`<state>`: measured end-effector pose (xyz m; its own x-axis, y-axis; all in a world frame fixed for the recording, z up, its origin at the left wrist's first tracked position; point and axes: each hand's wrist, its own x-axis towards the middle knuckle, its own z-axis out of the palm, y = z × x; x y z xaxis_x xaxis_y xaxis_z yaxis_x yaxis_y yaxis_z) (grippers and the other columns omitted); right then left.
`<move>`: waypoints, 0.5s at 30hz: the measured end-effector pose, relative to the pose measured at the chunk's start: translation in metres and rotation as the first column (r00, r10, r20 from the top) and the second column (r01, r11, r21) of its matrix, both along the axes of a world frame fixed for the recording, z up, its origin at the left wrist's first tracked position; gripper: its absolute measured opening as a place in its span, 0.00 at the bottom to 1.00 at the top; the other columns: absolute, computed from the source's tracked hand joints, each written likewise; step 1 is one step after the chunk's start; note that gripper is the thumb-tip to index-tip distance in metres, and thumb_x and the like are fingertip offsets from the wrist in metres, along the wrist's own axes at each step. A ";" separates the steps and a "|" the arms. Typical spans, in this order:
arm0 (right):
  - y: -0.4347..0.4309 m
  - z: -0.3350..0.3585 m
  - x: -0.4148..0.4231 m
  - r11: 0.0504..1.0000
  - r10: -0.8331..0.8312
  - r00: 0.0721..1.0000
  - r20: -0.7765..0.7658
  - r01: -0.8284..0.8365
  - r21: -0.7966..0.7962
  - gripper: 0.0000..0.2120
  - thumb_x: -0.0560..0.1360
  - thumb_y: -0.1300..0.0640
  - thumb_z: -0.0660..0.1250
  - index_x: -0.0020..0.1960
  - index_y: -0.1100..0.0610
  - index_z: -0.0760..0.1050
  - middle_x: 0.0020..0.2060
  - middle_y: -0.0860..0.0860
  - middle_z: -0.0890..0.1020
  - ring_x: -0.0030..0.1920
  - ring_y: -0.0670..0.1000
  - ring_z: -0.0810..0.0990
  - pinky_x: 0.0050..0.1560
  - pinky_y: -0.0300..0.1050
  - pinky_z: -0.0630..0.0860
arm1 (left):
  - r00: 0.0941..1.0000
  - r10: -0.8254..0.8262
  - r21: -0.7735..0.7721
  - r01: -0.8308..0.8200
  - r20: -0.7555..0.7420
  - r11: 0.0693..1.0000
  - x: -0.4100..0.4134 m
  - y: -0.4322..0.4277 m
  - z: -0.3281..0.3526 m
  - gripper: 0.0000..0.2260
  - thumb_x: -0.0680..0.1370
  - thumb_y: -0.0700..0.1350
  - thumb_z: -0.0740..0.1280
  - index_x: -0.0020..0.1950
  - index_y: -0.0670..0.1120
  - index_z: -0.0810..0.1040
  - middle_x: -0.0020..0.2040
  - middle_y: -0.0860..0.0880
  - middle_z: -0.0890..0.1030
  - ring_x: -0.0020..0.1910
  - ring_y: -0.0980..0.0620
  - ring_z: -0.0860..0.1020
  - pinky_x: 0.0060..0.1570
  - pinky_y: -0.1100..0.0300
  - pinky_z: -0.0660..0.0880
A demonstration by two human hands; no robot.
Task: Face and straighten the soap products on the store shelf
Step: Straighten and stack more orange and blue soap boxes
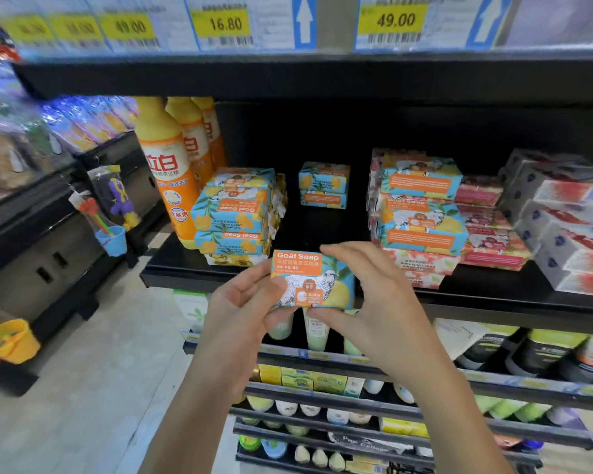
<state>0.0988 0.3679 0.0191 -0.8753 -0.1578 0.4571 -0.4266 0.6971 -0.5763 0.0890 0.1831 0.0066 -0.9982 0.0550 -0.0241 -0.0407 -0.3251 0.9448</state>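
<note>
A blue-and-orange Goat Soap box [317,278] is held label-up in front of the black shelf [185,271]. My left hand [243,313] pinches its left end and my right hand [374,302] grips its right end. On the shelf to the left stands a stack of the same soap [233,217], labels upside down and askew. Two boxes [323,184] sit deeper at the back. To the right is another pile [421,206] of blue boxes lying on pink soap boxes [486,234].
Orange detergent bottles [166,165] stand left of the soap. White and red boxes [562,217] fill the shelf's right end. Price tags [225,23] line the shelf above. Lower shelves [339,391] hold tubes and small boxes. Toys hang from a rack [110,206] on the left.
</note>
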 end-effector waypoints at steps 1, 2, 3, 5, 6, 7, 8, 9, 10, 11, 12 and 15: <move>-0.003 0.004 -0.003 1.000 0.010 1.000 -0.005 -0.010 -0.004 0.36 0.68 0.52 0.82 0.72 0.51 0.73 0.61 0.39 0.71 0.63 0.40 0.68 0.63 0.22 0.58 | 1.000 0.005 -0.010 -0.005 -0.014 1.000 -0.002 -0.006 0.002 0.22 0.76 0.44 0.71 0.69 0.40 0.77 0.58 0.43 0.86 0.59 0.45 0.84 0.64 0.44 0.77; -0.007 0.008 -0.005 1.000 0.020 1.000 -0.010 -0.020 -0.011 0.35 0.68 0.52 0.82 0.72 0.51 0.73 0.61 0.39 0.71 0.63 0.40 0.69 0.62 0.21 0.58 | 0.999 0.006 -0.019 -0.006 -0.033 1.000 -0.003 -0.012 0.005 0.21 0.78 0.45 0.72 0.68 0.40 0.78 0.59 0.43 0.85 0.60 0.44 0.83 0.63 0.45 0.78; -0.011 0.013 -0.007 0.999 0.028 1.000 -0.010 -0.029 -0.022 0.35 0.69 0.51 0.82 0.72 0.51 0.73 0.62 0.39 0.72 0.63 0.40 0.69 0.61 0.21 0.59 | 0.998 0.009 -0.039 -0.011 -0.061 0.999 -0.005 -0.018 0.007 0.19 0.79 0.47 0.71 0.68 0.41 0.78 0.59 0.43 0.85 0.60 0.44 0.83 0.62 0.46 0.79; -0.019 0.023 -0.013 0.998 0.039 0.999 0.013 -0.038 -0.047 0.35 0.70 0.50 0.81 0.74 0.48 0.72 0.63 0.38 0.71 0.64 0.38 0.68 0.61 0.24 0.62 | 0.990 0.046 -0.122 -0.062 -0.134 0.991 -0.009 -0.032 0.010 0.16 0.81 0.50 0.69 0.65 0.43 0.81 0.58 0.46 0.86 0.58 0.47 0.84 0.58 0.54 0.81; -0.023 0.029 -0.017 0.997 0.041 0.999 0.025 -0.040 -0.061 0.36 0.70 0.49 0.80 0.74 0.48 0.71 0.64 0.38 0.71 0.65 0.38 0.68 0.62 0.26 0.64 | 0.980 0.082 -0.184 -0.116 -0.182 0.976 -0.011 -0.039 0.010 0.12 0.82 0.48 0.68 0.62 0.45 0.83 0.56 0.49 0.87 0.56 0.49 0.84 0.56 0.59 0.81; -0.026 0.035 -0.021 0.997 0.042 0.999 0.030 -0.040 -0.073 0.35 0.71 0.48 0.80 0.75 0.47 0.70 0.64 0.38 0.71 0.66 0.38 0.68 0.62 0.28 0.65 | 0.964 0.118 -0.266 -0.182 -0.237 0.947 -0.012 -0.047 0.008 0.09 0.82 0.45 0.67 0.60 0.46 0.83 0.53 0.52 0.87 0.55 0.53 0.84 0.55 0.63 0.80; -0.030 0.042 -0.025 0.996 0.039 0.999 0.026 -0.037 -0.082 0.35 0.71 0.47 0.79 0.75 0.48 0.70 0.65 0.39 0.71 0.66 0.39 0.69 0.62 0.28 0.66 | 0.945 0.144 -0.363 -0.250 -0.294 0.898 -0.015 -0.053 0.005 0.08 0.82 0.43 0.68 0.59 0.47 0.83 0.52 0.55 0.87 0.54 0.57 0.84 0.53 0.66 0.79; -0.034 0.049 -0.030 0.996 0.031 0.999 0.020 -0.029 -0.087 0.35 0.71 0.47 0.79 0.75 0.49 0.71 0.65 0.40 0.72 0.66 0.40 0.70 0.61 0.26 0.65 | 0.922 0.157 -0.470 -0.320 -0.354 0.823 -0.018 -0.060 0.000 0.08 0.81 0.42 0.69 0.58 0.49 0.83 0.51 0.57 0.86 0.54 0.60 0.83 0.53 0.68 0.78; -0.038 0.056 -0.036 0.996 0.019 1.000 0.019 -0.017 -0.089 0.36 0.71 0.46 0.79 0.75 0.49 0.71 0.65 0.42 0.72 0.65 0.41 0.70 0.60 0.26 0.65 | 0.899 0.149 -0.565 -0.380 -0.411 0.732 -0.022 -0.067 -0.006 0.08 0.80 0.43 0.70 0.59 0.50 0.83 0.52 0.59 0.85 0.55 0.62 0.82 0.53 0.70 0.77; -0.042 0.064 -0.043 0.996 0.007 1.000 0.023 -0.005 -0.087 0.36 0.71 0.46 0.79 0.75 0.50 0.71 0.64 0.43 0.73 0.65 0.42 0.72 0.60 0.28 0.66 | 0.878 0.119 -0.638 -0.423 -0.464 0.644 -0.026 -0.073 -0.014 0.10 0.79 0.44 0.72 0.60 0.51 0.82 0.54 0.61 0.84 0.56 0.64 0.80 0.54 0.72 0.75; -0.046 0.071 -0.051 0.996 -0.005 1.000 0.028 0.007 -0.085 0.36 0.71 0.46 0.79 0.75 0.51 0.71 0.64 0.45 0.74 0.64 0.43 0.73 0.60 0.30 0.68 | 0.863 0.069 -0.688 -0.446 -0.501 0.573 -0.030 -0.077 -0.021 0.12 0.78 0.45 0.73 0.61 0.52 0.82 0.56 0.62 0.83 0.58 0.65 0.79 0.56 0.74 0.73; -0.057 0.090 -0.077 0.996 -0.036 0.999 0.038 0.039 -0.080 0.37 0.70 0.47 0.80 0.74 0.55 0.73 0.63 0.49 0.76 0.62 0.47 0.77 0.62 0.37 0.71 | 0.839 -0.078 -0.771 -0.454 -0.539 0.446 -0.041 -0.082 -0.042 0.15 0.77 0.46 0.74 0.64 0.49 0.82 0.59 0.60 0.80 0.60 0.64 0.75 0.60 0.80 0.64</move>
